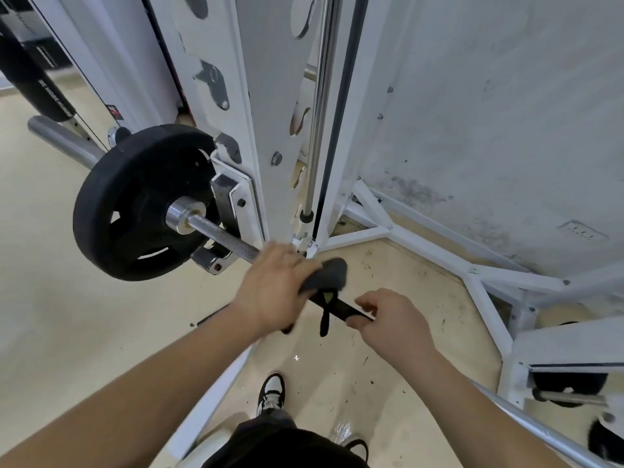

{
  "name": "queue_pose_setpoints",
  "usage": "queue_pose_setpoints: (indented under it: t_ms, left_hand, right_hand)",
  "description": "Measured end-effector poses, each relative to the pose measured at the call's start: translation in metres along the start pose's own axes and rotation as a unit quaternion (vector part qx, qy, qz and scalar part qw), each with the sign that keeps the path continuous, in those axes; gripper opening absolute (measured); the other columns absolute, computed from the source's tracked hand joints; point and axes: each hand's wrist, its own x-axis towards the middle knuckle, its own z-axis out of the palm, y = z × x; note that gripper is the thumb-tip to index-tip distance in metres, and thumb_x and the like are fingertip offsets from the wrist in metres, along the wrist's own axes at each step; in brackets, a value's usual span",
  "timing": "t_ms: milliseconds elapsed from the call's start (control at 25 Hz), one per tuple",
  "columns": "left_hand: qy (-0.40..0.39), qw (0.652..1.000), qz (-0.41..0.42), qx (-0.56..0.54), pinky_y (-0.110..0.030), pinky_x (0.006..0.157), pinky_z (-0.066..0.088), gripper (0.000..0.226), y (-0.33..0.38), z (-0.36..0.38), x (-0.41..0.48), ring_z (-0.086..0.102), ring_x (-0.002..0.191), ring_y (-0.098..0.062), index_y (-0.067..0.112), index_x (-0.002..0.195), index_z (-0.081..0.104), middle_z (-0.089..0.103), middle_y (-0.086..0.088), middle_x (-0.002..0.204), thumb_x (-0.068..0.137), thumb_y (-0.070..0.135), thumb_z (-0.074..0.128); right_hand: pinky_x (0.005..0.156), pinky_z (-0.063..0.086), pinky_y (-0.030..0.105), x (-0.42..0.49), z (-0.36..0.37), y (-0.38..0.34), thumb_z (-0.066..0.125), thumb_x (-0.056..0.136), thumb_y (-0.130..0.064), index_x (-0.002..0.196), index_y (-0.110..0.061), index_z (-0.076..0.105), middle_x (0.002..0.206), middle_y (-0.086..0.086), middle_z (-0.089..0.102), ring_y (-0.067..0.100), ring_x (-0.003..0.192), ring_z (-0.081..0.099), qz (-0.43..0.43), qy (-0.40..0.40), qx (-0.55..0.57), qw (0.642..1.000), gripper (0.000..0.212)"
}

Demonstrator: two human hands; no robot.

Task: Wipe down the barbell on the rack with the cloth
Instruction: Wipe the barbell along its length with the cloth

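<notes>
Gym, white rack (250, 106), barbell (229, 236), weight plate (135, 211)

Bright, even light; wide-angle warp at edges (hands (275, 285) motion-blurred).

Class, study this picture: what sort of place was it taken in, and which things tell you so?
Most likely a gym. A barbell loaded with a black weight plate rests on a white rack, and the left hand presses a dark cloth on it.
</notes>
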Motion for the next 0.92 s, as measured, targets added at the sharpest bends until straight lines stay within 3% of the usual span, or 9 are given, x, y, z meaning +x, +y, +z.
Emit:
queue_pose_setpoints:
  t_ms: [80,160,280,360,440,560,680,760,920]
  left_hand:
    - [0.03,0.991,-0.125,0.032,-0.047,0.094,0.046,0.033,-0.016,-0.008,-0.001,0.057,0.103,-0.033,0.025,0.116,0.07,0.075,0.004,0.104,0.083,0.031,0.068]
    - [0.038,0.984,-0.175,0.024,-0.044,0.086,0.049,0.03,0.009,-0.002,-0.002,0.056,0.096,-0.031,0.022,0.11,0.07,0.075,0.004,0.104,0.08,0.02,0.067]
    - [0.019,0.999,-0.018,-0.044,-0.036,0.086,0.047,0.036,0.071,0.017,-0.006,0.059,0.09,-0.024,0.024,0.107,0.069,0.074,0.008,0.105,0.074,0.01,0.062]
    - [-0.004,0.996,0.06,-0.068,-0.037,0.087,0.048,0.043,0.061,0.02,-0.004,0.059,0.094,-0.022,0.028,0.116,0.067,0.073,0.012,0.111,0.076,0.011,0.061]
    - [-0.017,0.998,0.009,-0.055,-0.041,0.09,0.05,0.042,0.026,0.016,0.002,0.059,0.095,-0.022,0.033,0.118,0.065,0.072,0.014,0.112,0.08,0.016,0.06]
    - [0.046,0.989,-0.134,-0.031,-0.04,0.091,0.048,0.043,0.03,0.015,0.0,0.059,0.094,-0.029,0.023,0.116,0.068,0.074,0.003,0.111,0.075,0.009,0.064]
    - [0.042,0.997,-0.009,-0.063,-0.034,0.093,0.047,0.052,0.096,0.024,-0.015,0.064,0.096,-0.025,0.02,0.112,0.072,0.075,0.003,0.112,0.064,0.001,0.065]
    - [0.02,0.995,0.063,-0.08,-0.035,0.093,0.049,0.055,0.091,0.023,-0.012,0.063,0.099,-0.022,0.024,0.119,0.07,0.074,0.008,0.118,0.068,0.003,0.067]
    - [0.042,0.991,-0.119,-0.041,-0.04,0.088,0.047,0.044,0.082,0.028,0.0,0.059,0.095,-0.029,0.027,0.117,0.067,0.072,0.006,0.111,0.079,0.011,0.054]
  right_hand:
    - [0.072,0.047,0.03,-0.009,-0.007,0.016,0.069,0.087,-0.048,0.119,-0.035,0.069,0.11,-0.014,0.062,0.011,0.103,0.06,0.006,-0.005,-0.048,0.999,0.035]
    - [0.065,0.047,0.029,-0.016,-0.011,0.027,0.068,0.087,-0.046,0.11,-0.034,0.073,0.098,-0.012,0.064,0.012,0.091,0.061,0.028,-0.018,-0.091,0.995,0.026]
    - [0.061,0.046,0.029,-0.022,-0.007,0.03,0.069,0.086,-0.04,0.097,-0.029,0.076,0.089,-0.008,0.061,0.017,0.081,0.059,0.04,-0.007,-0.076,0.996,0.017]
    - [0.063,0.047,0.03,-0.024,-0.005,0.032,0.069,0.086,-0.04,0.094,-0.03,0.076,0.092,-0.007,0.06,0.019,0.082,0.058,0.04,0.003,-0.068,0.997,0.015]
    - [0.066,0.048,0.03,-0.027,-0.006,0.035,0.07,0.086,-0.043,0.095,-0.033,0.076,0.093,-0.009,0.061,0.016,0.083,0.06,0.049,0.015,-0.039,0.998,0.015]
    - [0.069,0.051,0.031,-0.032,-0.004,0.038,0.072,0.086,-0.046,0.099,-0.034,0.077,0.09,-0.011,0.062,0.012,0.082,0.06,0.056,0.035,0.015,0.998,0.018]
    - [0.08,0.053,0.033,-0.042,-0.008,0.05,0.074,0.086,-0.044,0.114,-0.031,0.073,0.103,-0.014,0.066,0.012,0.096,0.062,0.051,0.046,0.076,0.995,0.031]
    - [0.084,0.051,0.032,-0.052,-0.018,0.069,0.073,0.087,-0.041,0.122,-0.03,0.07,0.11,-0.014,0.063,0.011,0.105,0.059,0.041,0.042,0.045,0.997,0.037]
    - [0.078,0.051,0.032,-0.07,-0.031,0.099,0.069,0.089,-0.042,0.119,-0.03,0.07,0.11,-0.01,0.06,0.015,0.101,0.057,0.051,0.029,-0.041,0.997,0.032]
